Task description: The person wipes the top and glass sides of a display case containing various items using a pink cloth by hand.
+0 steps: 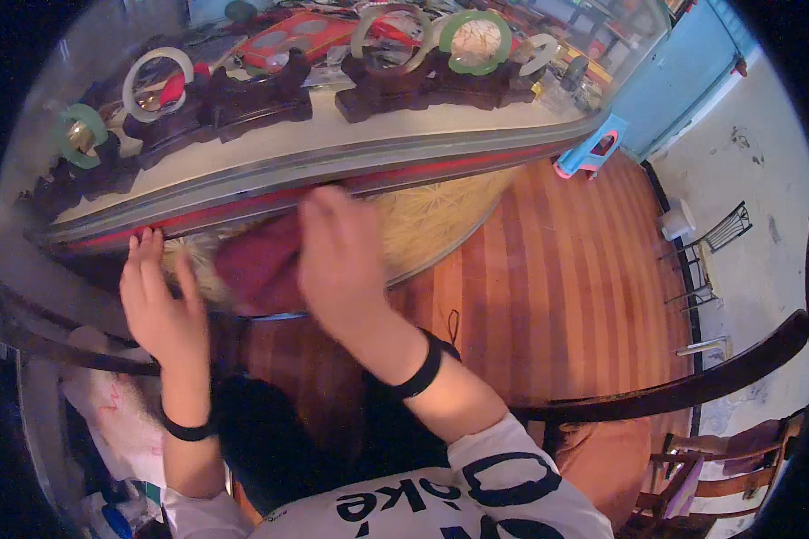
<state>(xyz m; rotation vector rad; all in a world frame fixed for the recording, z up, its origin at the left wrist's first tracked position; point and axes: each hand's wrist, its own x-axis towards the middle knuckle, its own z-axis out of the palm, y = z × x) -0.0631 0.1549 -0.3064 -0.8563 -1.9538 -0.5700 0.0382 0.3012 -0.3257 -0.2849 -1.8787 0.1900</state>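
Note:
My right hand (340, 263), blurred by motion, grips a maroon cloth (259, 266) just below the red-striped front rail (404, 167) of a glass display case. Part of the cloth hangs to the left of my fingers. My left hand (158, 290) holds nothing; its fingertips touch the rail at the left, thumb apart. Behind the rail, several bangles stand on dark carved stands (259, 91), among them a green bangle (475, 42), a white bangle (157, 84) and a brownish bangle (391, 39). A pale green bangle (82, 136) stands at the far left.
Below the rail is a yellow patterned surface (438, 215). A blue and pink plastic object (593, 147) stands by the case's right end. A curved dark chair arm (654, 397) is to my right, with a metal chair (714, 249) and a white bucket (677, 219) near the wall.

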